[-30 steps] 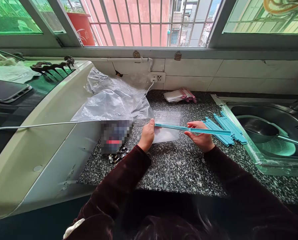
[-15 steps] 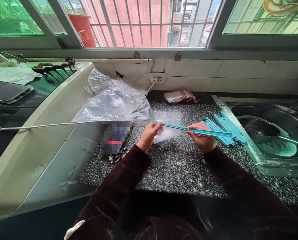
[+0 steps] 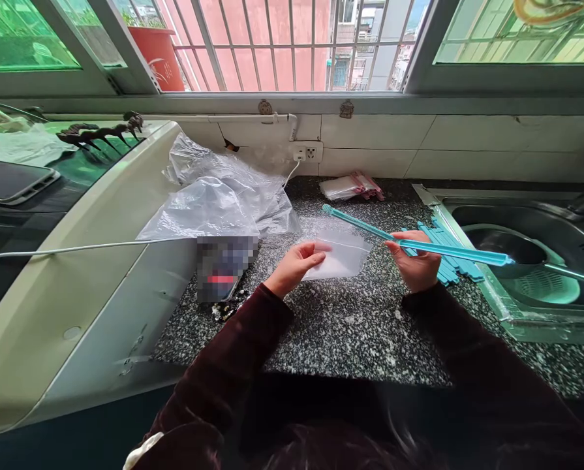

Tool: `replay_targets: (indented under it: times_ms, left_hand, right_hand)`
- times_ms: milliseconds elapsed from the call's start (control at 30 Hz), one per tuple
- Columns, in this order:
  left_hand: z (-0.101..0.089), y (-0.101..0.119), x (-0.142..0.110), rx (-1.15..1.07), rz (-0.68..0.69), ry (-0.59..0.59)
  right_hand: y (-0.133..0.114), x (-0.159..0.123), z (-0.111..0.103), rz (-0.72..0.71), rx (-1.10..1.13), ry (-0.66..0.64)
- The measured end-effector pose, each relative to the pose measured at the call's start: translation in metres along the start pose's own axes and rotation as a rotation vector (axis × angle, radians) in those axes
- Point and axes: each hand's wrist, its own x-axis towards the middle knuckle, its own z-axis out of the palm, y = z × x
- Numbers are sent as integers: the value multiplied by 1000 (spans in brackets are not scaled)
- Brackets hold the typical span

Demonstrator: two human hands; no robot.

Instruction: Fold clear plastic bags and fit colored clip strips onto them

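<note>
My left hand [image 3: 294, 264] pinches the left edge of a small clear plastic bag [image 3: 343, 254] lying on the speckled granite counter [image 3: 340, 326]. Above the counter, my right hand [image 3: 416, 261] grips a long teal plastic strip [image 3: 365, 225] near its middle. The strip slants from upper left to lower right, and its right end reaches over the sink. Just behind my right hand lies a pile of several more teal strips [image 3: 448, 251].
A crumpled clear plastic sheet [image 3: 223, 196] lies at the back left beside a white appliance [image 3: 76, 261] with a cable across it. A packet of small bags with pink strips [image 3: 353, 187] sits near the wall socket [image 3: 307, 153]. To the right, the steel sink [image 3: 531, 261] holds a bowl and a green strainer.
My right hand has pulled the teal strip up and to the right, off the bag's top edge. My left hand has stayed on the bag, which has shifted slightly right.
</note>
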Motion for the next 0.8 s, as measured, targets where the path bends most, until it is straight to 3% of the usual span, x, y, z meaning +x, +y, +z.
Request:
replay_targets:
  times_ms: [167, 333, 600, 800]
  left_hand:
    - [1, 0, -1, -19, -15, 11]
    - [4, -1, 2, -92, -26, 135]
    - [9, -2, 3, -106, -20, 257]
    - [8, -5, 3, -124, -57, 261]
  right_hand:
    - [6, -5, 5, -9, -15, -40]
    - [-3, -11, 13, -29, 8, -152]
    - [-17, -14, 15, -68, 89, -206]
    - [-20, -15, 16, -89, 126, -221]
